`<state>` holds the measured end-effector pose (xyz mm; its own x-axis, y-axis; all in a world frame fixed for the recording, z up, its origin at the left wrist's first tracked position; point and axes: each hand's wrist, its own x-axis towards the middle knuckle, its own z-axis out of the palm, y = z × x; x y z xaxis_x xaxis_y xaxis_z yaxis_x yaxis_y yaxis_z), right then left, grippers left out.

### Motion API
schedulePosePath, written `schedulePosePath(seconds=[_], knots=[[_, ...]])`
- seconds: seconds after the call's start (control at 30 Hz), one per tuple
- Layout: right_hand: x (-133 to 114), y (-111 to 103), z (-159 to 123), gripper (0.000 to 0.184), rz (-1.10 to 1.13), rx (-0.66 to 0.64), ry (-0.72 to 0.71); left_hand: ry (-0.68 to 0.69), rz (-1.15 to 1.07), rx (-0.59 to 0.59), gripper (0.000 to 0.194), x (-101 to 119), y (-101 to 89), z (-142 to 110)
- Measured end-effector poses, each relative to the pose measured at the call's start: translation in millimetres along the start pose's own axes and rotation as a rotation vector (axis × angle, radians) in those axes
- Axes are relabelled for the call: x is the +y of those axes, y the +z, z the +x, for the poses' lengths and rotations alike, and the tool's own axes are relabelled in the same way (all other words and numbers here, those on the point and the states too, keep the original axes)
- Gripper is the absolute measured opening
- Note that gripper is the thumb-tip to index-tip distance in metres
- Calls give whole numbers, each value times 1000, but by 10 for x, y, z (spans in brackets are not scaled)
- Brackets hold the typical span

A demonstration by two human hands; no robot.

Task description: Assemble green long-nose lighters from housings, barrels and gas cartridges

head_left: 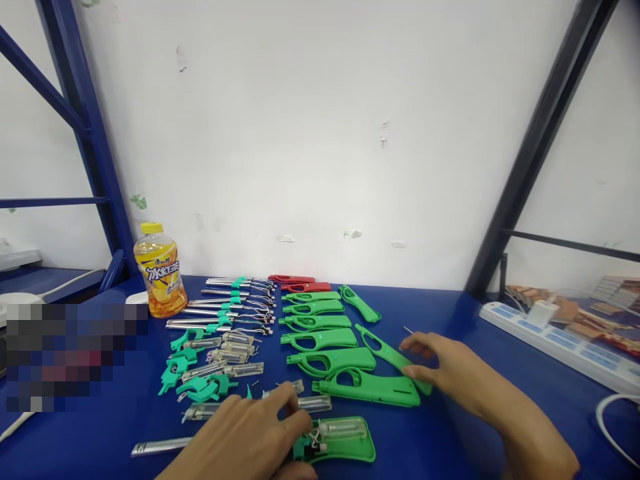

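Observation:
My left hand [250,433] lies at the bottom centre with fingers curled on a green lighter half-shell [345,443] that carries a clear gas tube and wires. My right hand [450,370] reaches in from the right, fingers spread, fingertips touching a long green shell [387,353] beside a row of green handle shells [320,323]. Two red shells [295,283] lie at the back of that row. To the left lie metal tube assemblies [225,307] and small clear gas tanks with green triggers [210,363].
A yellow drink bottle [159,270] stands at the back left on the blue table [450,307]. A white power strip [560,347] runs along the right. Blue and dark steel frame posts rise on both sides. A white wall stands close behind.

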<state>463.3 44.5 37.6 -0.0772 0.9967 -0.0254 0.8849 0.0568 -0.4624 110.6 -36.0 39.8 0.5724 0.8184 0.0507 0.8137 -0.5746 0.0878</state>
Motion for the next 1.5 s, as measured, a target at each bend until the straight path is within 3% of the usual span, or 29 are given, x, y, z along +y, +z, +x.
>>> schedulePosePath(seconds=[0.13, 0.43, 0.67, 0.8, 0.9, 1.03, 1.17, 1.23, 1.3, 1.4, 1.5], knots=[[175, 27, 99, 34, -31, -9, 114, -26, -24, 54, 20, -69, -88, 27], [220, 97, 71, 24, -23, -2, 190, -52, 12, 17, 26, -178, -180, 12], [174, -36, -24, 19, -2, 57, 124, 49, 77, 239, 20, -224, -176, -26], [-22, -110, -201, 35, 178, 173, 60, 91, 114, 395, 32, -223, -208, -24], [-301, -109, -388, 41, 354, 93, -85, 94, 167, 516, 48, -217, -201, -9], [-641, -50, -521, 31, 408, -71, -209, 119, 189, 575, 53, -282, -79, -21], [-786, -12, -486, 25, 436, -183, -254, 113, 163, 545, 63, -379, 8, -42], [-793, 1, -467, 21, 419, -207, -249, 92, 138, 451, 64, -391, -24, -41], [-779, 21, -474, 18, 323, -219, -226, 81, 92, 279, 66, -372, -86, -37], [-756, 72, -515, 38, 148, -236, -181, 34, 2, 157, 64, -320, -164, -38], [-771, 126, -548, 43, 68, -251, -200, 20, -41, 101, 58, -285, -192, -58]])
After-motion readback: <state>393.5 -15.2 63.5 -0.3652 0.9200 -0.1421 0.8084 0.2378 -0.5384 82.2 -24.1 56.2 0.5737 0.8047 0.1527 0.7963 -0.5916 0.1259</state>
